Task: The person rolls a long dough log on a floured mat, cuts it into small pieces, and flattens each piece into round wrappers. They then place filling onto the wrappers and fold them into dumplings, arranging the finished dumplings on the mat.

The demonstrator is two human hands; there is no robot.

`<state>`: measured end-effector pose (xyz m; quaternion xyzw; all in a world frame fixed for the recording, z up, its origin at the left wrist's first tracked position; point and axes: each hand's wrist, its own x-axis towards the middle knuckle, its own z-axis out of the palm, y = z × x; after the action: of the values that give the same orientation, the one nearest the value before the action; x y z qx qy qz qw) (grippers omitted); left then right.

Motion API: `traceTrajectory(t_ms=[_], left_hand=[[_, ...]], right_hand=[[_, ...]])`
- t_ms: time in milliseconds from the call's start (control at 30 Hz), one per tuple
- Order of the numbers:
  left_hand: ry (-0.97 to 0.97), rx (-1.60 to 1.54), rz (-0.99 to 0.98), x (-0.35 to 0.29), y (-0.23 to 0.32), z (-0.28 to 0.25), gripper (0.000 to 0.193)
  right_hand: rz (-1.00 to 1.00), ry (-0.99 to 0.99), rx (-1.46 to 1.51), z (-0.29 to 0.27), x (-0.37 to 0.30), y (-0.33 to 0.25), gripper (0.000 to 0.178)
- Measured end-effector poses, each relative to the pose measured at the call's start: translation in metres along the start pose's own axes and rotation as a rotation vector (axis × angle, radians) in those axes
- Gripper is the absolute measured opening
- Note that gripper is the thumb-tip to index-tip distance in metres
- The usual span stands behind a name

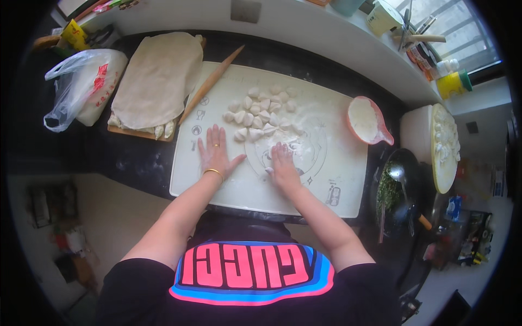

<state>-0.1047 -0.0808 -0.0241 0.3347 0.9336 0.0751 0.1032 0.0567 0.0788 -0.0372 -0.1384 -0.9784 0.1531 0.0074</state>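
My left hand [216,154] lies flat on a white kneading mat [342,179], its fingers spread and nothing in them. To its right, my right hand [284,167] rests palm down on the floured middle of the mat, fingers stretched out side by side; whether a bit of dough lies under it is hidden. Just beyond both hands, several small pieces of dough [265,116] are gathered in a loose group, dusted with flour. A tapered wooden rolling pin [213,83] lies slantwise across the mat's left edge.
At the left, a dough sheet [159,76] covers a wooden board, beside a plastic bag [98,87]. A pink-rimmed bowl of flour [363,119] stands on the right. Beyond it are a dark pan [387,187] of chopped greens with a spoon and a round tray [445,157] of white pieces.
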Motion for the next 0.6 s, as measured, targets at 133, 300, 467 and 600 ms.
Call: traceTrajectory(t_ms=[133,300,467,600], left_hand=[[-0.027,0.014,0.004,0.002,0.000,-0.001,0.103],[-0.017,-0.026,0.006,0.001,0.000,-0.006,0.101],[-0.010,-0.012,0.018,0.002,-0.001,-0.002,0.103],[-0.026,0.010,0.014,0.001,-0.001,-0.002,0.102]], right_hand=[[0.071,-0.014,0.006,-0.007,0.008,-0.010,0.077],[0.332,-0.151,0.027,-0.023,-0.014,-0.030,0.078],[0.498,0.063,-0.046,-0.017,-0.009,0.009,0.077],[0.586,0.218,-0.047,-0.020,0.046,0.055,0.072]])
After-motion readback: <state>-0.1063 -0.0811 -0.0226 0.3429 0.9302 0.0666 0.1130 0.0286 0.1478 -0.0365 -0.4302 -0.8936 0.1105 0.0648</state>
